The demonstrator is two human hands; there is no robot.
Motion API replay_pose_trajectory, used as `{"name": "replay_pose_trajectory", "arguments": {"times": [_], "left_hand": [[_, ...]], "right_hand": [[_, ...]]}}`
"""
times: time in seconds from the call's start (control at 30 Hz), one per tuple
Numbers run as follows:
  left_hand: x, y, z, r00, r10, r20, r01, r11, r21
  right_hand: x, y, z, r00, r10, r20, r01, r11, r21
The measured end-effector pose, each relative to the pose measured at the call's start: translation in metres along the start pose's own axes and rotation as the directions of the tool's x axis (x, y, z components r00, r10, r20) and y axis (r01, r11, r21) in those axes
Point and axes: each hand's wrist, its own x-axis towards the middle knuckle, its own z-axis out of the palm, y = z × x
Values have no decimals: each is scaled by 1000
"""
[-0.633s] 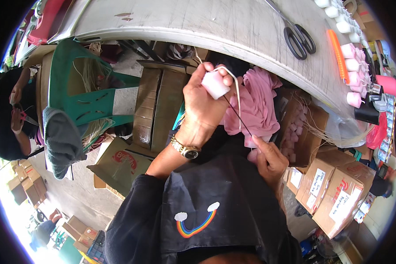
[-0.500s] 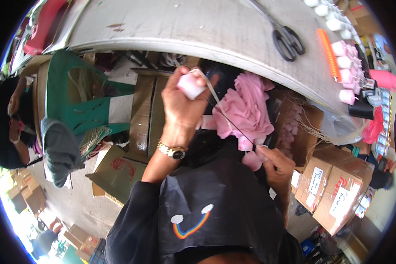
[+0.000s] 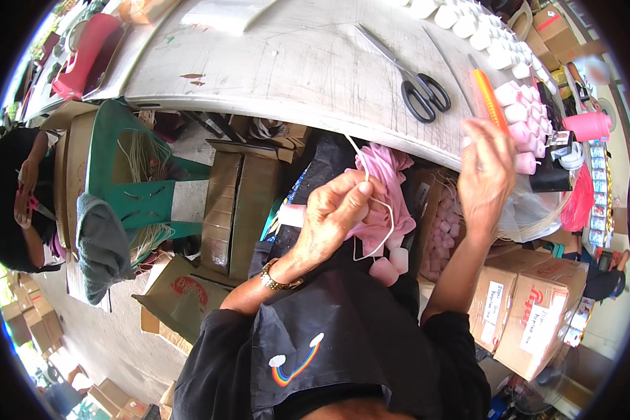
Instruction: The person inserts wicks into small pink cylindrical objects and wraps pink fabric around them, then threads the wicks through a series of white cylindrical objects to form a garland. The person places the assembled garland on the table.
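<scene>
My left hand [image 3: 339,206] pinches a thin white cord [image 3: 388,234] above my lap. The cord rises toward the table edge and loops down past the fingers. Beside that wrist lies a pink-and-white cylindrical piece [image 3: 292,215]. Two more pale pink pieces [image 3: 383,271] rest by the apron; whether the cord passes through them I cannot tell. A crumpled pink cloth [image 3: 385,164] lies behind the left hand. My right hand [image 3: 486,171] reaches up to the table's edge, its slightly blurred fingers stretched out. Nearest to it are an orange cutter [image 3: 490,98] and a cluster of pink pieces [image 3: 514,112].
Black-handled scissors [image 3: 425,98] and a thin rod [image 3: 444,59] lie on the grey table [image 3: 273,70]. White pieces [image 3: 479,38] line its far right. Below, a box of pink pieces [image 3: 442,234] stands near cartons [image 3: 532,308]. A green chair [image 3: 136,203] stands left.
My right hand has moved from my lap up to the table edge, without the thin rod it held. My left hand has come lower, letting go of a pink-and-white piece and pinching the cord.
</scene>
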Motion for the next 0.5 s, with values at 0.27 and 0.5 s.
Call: {"name": "replay_pose_trajectory", "arguments": {"times": [0.27, 0.5], "left_hand": [[-2, -15, 1, 999, -47, -27, 52, 972, 230], [6, 1, -17, 974, -142, 174, 223, 694, -685]], "right_hand": [[-29, -86, 21, 916, 154, 371, -401, 410, 819], [-43, -88, -1, 845, 362, 394, -500, 269, 824]]}}
